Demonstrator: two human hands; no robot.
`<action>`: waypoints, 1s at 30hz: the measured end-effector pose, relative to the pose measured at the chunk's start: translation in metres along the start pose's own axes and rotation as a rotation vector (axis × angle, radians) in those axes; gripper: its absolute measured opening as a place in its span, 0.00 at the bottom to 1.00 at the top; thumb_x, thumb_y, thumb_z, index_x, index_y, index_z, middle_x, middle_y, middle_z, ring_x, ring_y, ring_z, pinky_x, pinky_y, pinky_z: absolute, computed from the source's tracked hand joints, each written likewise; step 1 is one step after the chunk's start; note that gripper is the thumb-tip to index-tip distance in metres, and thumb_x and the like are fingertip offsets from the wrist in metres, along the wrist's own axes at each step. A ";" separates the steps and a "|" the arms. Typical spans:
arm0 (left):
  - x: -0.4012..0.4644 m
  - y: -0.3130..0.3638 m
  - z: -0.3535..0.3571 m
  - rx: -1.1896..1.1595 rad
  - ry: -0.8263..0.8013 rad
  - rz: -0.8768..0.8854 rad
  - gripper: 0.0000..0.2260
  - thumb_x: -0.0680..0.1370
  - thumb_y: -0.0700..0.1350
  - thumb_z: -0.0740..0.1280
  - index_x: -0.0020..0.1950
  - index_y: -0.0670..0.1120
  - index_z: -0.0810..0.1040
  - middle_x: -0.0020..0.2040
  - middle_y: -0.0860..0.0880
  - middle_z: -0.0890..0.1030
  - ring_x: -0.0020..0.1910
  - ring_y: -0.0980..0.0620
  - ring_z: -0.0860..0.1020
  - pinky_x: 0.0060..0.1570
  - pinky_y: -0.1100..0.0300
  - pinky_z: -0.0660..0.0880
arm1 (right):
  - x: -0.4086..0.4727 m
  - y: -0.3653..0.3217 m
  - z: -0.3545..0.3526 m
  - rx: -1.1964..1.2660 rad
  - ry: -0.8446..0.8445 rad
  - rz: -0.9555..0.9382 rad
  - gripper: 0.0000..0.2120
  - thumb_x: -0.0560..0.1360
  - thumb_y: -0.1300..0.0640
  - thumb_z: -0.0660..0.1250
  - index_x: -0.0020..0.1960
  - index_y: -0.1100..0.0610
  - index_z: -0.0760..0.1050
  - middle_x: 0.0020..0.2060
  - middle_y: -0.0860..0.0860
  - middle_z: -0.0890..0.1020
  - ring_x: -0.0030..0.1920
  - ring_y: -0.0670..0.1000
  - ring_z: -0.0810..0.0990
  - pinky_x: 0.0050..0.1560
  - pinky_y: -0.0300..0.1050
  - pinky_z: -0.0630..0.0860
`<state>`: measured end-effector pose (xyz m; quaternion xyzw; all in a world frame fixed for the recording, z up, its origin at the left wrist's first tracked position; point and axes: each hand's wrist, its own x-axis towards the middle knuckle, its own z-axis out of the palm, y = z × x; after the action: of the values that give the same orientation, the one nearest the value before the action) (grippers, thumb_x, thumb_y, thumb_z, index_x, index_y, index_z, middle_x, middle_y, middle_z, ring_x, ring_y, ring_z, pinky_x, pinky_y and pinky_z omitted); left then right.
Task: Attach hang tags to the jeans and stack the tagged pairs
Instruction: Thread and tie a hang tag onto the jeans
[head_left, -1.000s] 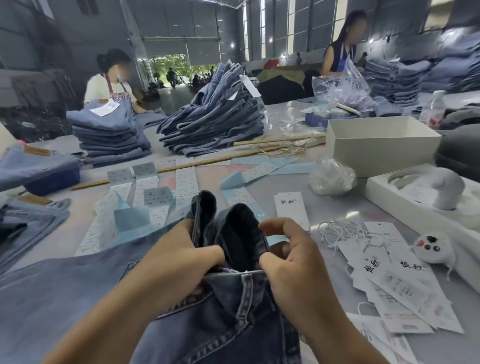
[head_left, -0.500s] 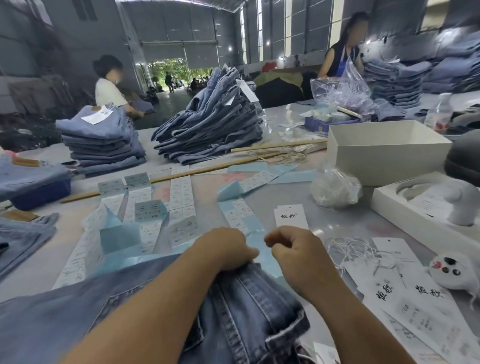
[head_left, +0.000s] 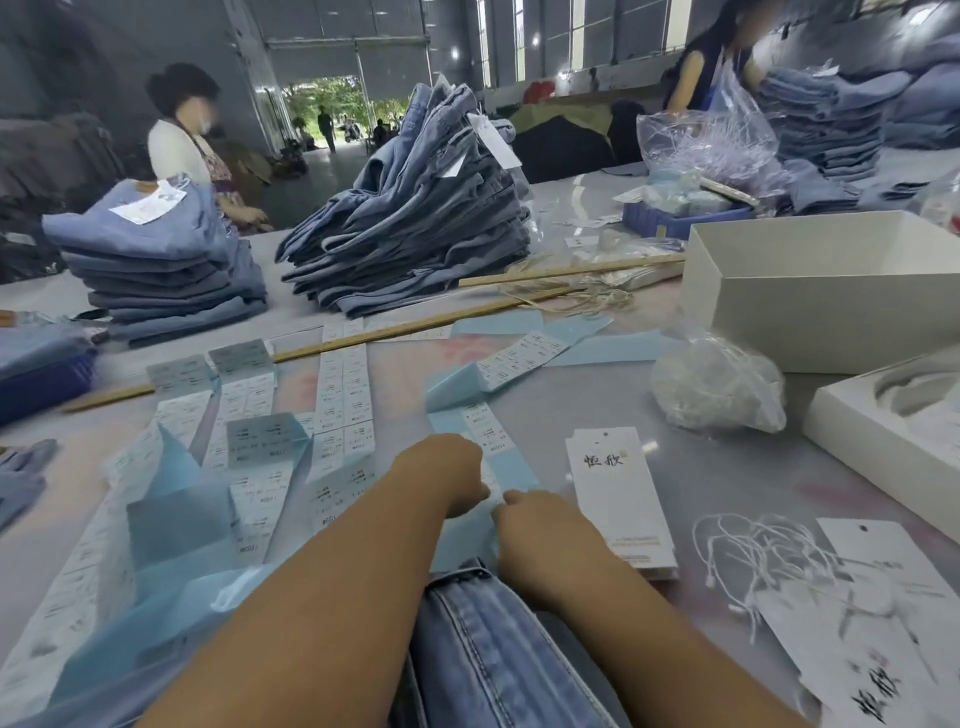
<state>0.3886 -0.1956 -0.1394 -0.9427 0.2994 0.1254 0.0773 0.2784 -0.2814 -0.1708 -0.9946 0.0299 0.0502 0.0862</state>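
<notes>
An open white box (head_left: 810, 312) stands at the right of the desk (head_left: 613, 395), its inside hidden by the near wall; before it a second white box (head_left: 878, 441) holds a moulded grey-white insert, cut off by the edge. A clear bag (head_left: 719, 387) of white strings lies between the boxes and the label strips, and further back a blue tray (head_left: 685, 215) holds pale packets beside a big crumpled plastic bag (head_left: 701, 143). Both forearms reach forward over the jeans (head_left: 483, 654), which lie at the near edge of the desk under the wrists. The left hand (head_left: 447, 475) and right hand (head_left: 535, 530) meet at a light blue label strip (head_left: 488, 457), fingers curled inward; they seem to pinch the strip, but the fingertips are hidden, so I cannot tell how firmly or whether either truly holds it. One white hang tag (head_left: 615, 493) lies just right of the right hand, and a loose bunch of white strings (head_left: 769, 556) rests partly on more tags (head_left: 878, 623) at the lower right. Two folded stacks of jeans stand across the desk, a level one (head_left: 156, 270) at left and a leaning one (head_left: 415, 218) in the middle, with two long wooden sticks (head_left: 363, 338) before them. Two other people (head_left: 182, 140) stand at the far side.
</notes>
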 end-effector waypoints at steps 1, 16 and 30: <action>0.005 0.000 0.003 -0.008 -0.004 0.015 0.19 0.81 0.54 0.63 0.67 0.45 0.73 0.64 0.45 0.75 0.62 0.45 0.74 0.61 0.48 0.74 | 0.003 0.001 0.006 0.000 -0.012 0.001 0.17 0.78 0.55 0.62 0.65 0.60 0.72 0.61 0.56 0.74 0.61 0.59 0.73 0.57 0.50 0.70; 0.022 -0.005 0.033 -0.020 0.180 0.075 0.11 0.79 0.52 0.64 0.55 0.46 0.78 0.56 0.46 0.78 0.54 0.45 0.77 0.53 0.53 0.76 | 0.008 0.004 0.019 0.063 0.080 -0.024 0.16 0.77 0.56 0.59 0.63 0.57 0.73 0.61 0.53 0.75 0.61 0.59 0.71 0.54 0.49 0.70; 0.022 -0.006 0.033 -0.030 0.193 0.084 0.10 0.77 0.53 0.66 0.47 0.46 0.79 0.49 0.48 0.78 0.50 0.45 0.78 0.45 0.55 0.74 | 0.006 0.005 0.013 0.131 -0.009 -0.010 0.13 0.78 0.57 0.59 0.61 0.57 0.73 0.58 0.54 0.75 0.60 0.57 0.72 0.51 0.48 0.70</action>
<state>0.4033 -0.1954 -0.1765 -0.9380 0.3430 0.0416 0.0285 0.2823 -0.2849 -0.1850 -0.9867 0.0278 0.0523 0.1516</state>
